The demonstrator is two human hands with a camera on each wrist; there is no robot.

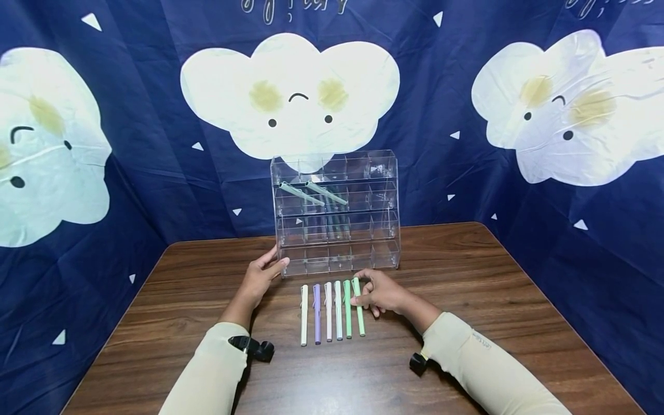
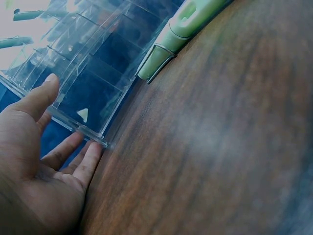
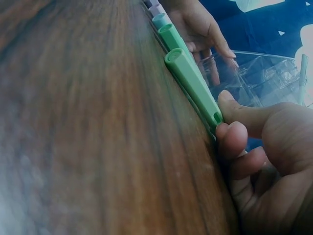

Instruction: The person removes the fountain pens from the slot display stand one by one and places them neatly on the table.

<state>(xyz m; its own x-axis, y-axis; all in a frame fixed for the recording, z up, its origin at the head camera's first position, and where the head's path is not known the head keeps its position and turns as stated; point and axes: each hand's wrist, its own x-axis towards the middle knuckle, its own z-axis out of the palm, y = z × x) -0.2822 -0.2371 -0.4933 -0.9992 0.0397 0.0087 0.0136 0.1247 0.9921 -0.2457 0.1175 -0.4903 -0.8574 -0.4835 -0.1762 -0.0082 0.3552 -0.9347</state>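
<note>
A clear acrylic display rack [image 1: 337, 230] with tiered compartments stands on the table. My left hand [image 1: 261, 279] holds its lower left corner, thumb at the front and fingers along the side [image 2: 54, 166]. Before the rack lies a row of capped pens: a cream pen [image 1: 304, 317], a purple pen [image 1: 317, 317], a pale pink pen [image 1: 328, 314], a pale mint pen [image 1: 339, 311], a green pen [image 1: 347, 311] and a light green pen [image 1: 359, 311]. My right hand [image 1: 381, 293] pinches the light green pen near its clip end between thumb and forefinger [image 3: 232, 137].
Two pale teal pens, one [image 1: 301, 193] left of the other [image 1: 327, 192], lean in the rack's second tier from the top. The wooden table [image 1: 207, 265] meets a dark blue cloth backdrop [image 1: 436, 173] with white clouds behind and at both sides.
</note>
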